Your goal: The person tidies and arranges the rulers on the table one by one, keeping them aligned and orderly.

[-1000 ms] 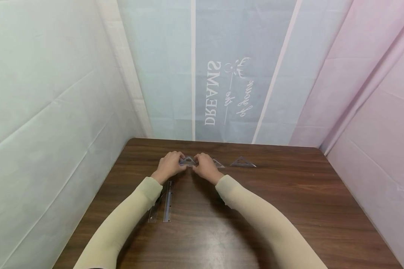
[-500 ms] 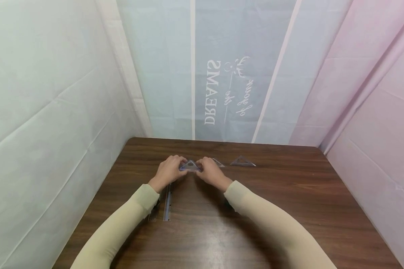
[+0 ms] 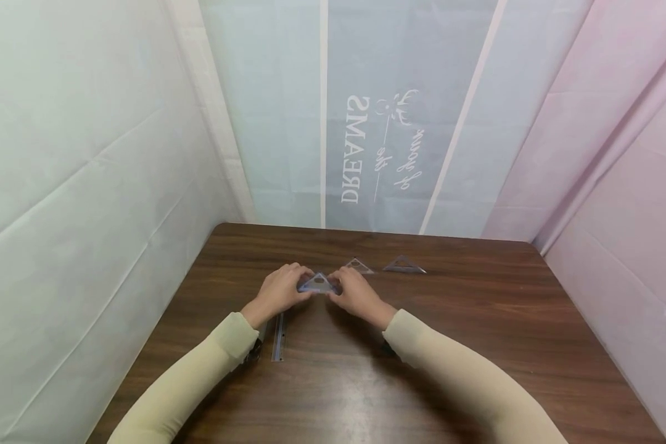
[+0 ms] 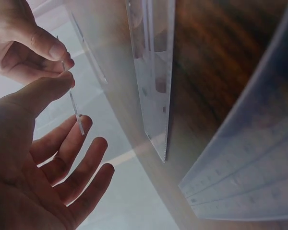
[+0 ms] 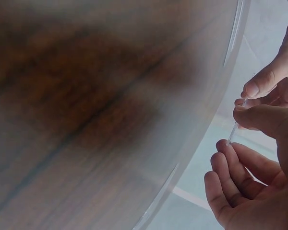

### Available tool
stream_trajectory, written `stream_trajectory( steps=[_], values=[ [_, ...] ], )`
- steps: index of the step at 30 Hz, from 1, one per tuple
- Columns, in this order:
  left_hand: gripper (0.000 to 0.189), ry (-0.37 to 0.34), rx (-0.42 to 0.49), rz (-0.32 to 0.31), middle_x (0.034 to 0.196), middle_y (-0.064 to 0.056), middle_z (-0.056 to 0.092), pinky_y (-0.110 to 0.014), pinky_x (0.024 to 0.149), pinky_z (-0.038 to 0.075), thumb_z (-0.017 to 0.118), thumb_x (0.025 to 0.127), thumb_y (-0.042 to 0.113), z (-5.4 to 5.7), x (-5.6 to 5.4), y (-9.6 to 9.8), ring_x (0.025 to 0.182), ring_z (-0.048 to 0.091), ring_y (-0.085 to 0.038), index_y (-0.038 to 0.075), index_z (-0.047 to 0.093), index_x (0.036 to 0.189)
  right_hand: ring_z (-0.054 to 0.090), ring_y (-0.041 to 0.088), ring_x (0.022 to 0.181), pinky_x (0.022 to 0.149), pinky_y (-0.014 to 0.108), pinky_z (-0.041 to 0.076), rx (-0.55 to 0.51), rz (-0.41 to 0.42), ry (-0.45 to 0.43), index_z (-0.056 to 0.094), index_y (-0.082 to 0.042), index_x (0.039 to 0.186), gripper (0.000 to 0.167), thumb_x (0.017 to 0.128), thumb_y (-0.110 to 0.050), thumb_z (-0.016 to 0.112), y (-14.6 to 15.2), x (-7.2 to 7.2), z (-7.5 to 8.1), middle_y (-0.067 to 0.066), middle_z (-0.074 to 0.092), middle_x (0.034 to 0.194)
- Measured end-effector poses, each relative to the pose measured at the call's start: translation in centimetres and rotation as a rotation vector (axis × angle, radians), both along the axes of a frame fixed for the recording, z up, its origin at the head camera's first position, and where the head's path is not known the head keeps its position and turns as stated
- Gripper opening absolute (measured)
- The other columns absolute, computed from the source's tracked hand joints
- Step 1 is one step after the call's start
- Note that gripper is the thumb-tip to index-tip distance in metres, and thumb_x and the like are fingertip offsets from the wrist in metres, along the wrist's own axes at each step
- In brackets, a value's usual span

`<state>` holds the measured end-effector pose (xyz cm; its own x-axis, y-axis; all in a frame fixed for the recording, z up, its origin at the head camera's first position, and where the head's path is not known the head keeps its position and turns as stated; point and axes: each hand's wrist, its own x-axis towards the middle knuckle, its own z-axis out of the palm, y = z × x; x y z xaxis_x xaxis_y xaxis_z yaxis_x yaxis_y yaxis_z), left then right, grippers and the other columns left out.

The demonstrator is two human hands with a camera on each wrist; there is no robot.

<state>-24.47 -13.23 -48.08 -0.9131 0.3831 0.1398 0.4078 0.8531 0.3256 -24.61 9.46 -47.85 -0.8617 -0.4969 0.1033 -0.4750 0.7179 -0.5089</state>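
1. Head view: left hand [image 3: 277,290] and right hand [image 3: 359,295] pinch opposite ends of a triangle [image 3: 318,287] over the table [image 3: 455,333].
2. Two other triangles [image 3: 405,269] lie beyond the right hand.
3. A ruler [image 3: 278,339] lies near the left sleeve [image 3: 200,370].

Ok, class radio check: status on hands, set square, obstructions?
Left hand, right hand: pinching opposite ends of clear set square. Two other set squares lie beyond, rightward. Nothing visibly blocking.
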Motion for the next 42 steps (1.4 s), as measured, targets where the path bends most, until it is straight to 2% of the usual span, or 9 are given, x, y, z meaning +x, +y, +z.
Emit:
stream_trajectory(
  steps=[4, 6, 9, 15, 30, 42],
  values=[
    [0.044, 0.004, 0.005, -0.015, 0.108, 0.002, 0.071, -0.035, 0.078, 0.056, 0.089, 0.091, 0.037, -0.1, 0.8, -0.2, 0.094, 0.064, -0.016, 0.015, 0.076, 0.126, 0.064, 0.025, 0.106, 0.095, 0.045, 0.056, -0.017, 0.027, 0.011, 0.073, 0.001, 0.126, 0.037, 0.094, -0.013, 0.085, 0.2, 0.7, 0.0, 0.007, 0.07, 0.111],
    [0.044, 0.007, 0.012, -0.024, 0.108, 0.002, 0.072, -0.035, 0.078, 0.056, 0.09, 0.09, 0.037, -0.1, 1.1, -0.2, 0.094, 0.065, -0.016, 0.014, 0.076, 0.126, 0.066, 0.028, 0.111, 0.103, 0.049, 0.055, -0.021, 0.036, 0.018, 0.072, 0.001, 0.126, 0.037, 0.094, -0.013, 0.086, 0.3, 1.1, 0.0, 0.008, 0.072, 0.112],
    [0.045, 0.014, 0.017, -0.036, 0.107, 0.002, 0.072, -0.035, 0.079, 0.056, 0.091, 0.089, 0.038, -0.1, 1.6, -0.2, 0.095, 0.066, -0.016, 0.014, 0.076, 0.125, 0.065, 0.03, 0.112, 0.105, 0.05, 0.053, -0.019, 0.047, 0.019, 0.072, 0.002, 0.126, 0.038, 0.094, -0.013, 0.085, 0.5, 1.6, -0.1, 0.01, 0.072, 0.112],
    [0.047, 0.007, 0.02, -0.054, 0.107, 0.003, 0.073, -0.034, 0.078, 0.055, 0.091, 0.089, 0.04, -0.3, 2.6, -0.3, 0.093, 0.065, -0.014, 0.014, 0.076, 0.125, 0.062, 0.024, 0.104, 0.092, 0.044, 0.055, -0.005, 0.067, -0.003, 0.072, 0.001, 0.127, 0.037, 0.095, -0.014, 0.084, 0.8, 2.6, -0.2, 0.009, 0.07, 0.111],
    [0.049, 0.01, -0.003, -0.089, 0.1, 0.007, 0.07, -0.029, 0.069, 0.049, 0.091, 0.087, 0.044, -0.8, 4.7, -0.5, 0.084, 0.057, -0.009, 0.016, 0.077, 0.124, 0.059, 0.015, 0.092, 0.081, 0.036, 0.053, -0.007, 0.13, 0.003, 0.074, -0.001, 0.125, 0.035, 0.094, -0.014, 0.086, 1.2, 4.7, -0.7, 0.003, 0.069, 0.105],
    [0.048, 0.03, -0.008, -0.142, 0.102, 0.007, 0.07, -0.029, 0.071, 0.049, 0.091, 0.087, 0.044, -1.4, 6.3, -0.2, 0.085, 0.056, -0.009, 0.015, 0.077, 0.121, 0.055, 0.013, 0.088, 0.079, 0.032, 0.05, 0.039, 0.133, 0.013, 0.076, -0.005, 0.12, 0.032, 0.093, -0.018, 0.087, 1.6, 6.2, -1.0, -0.001, 0.067, 0.1]
  ],
)
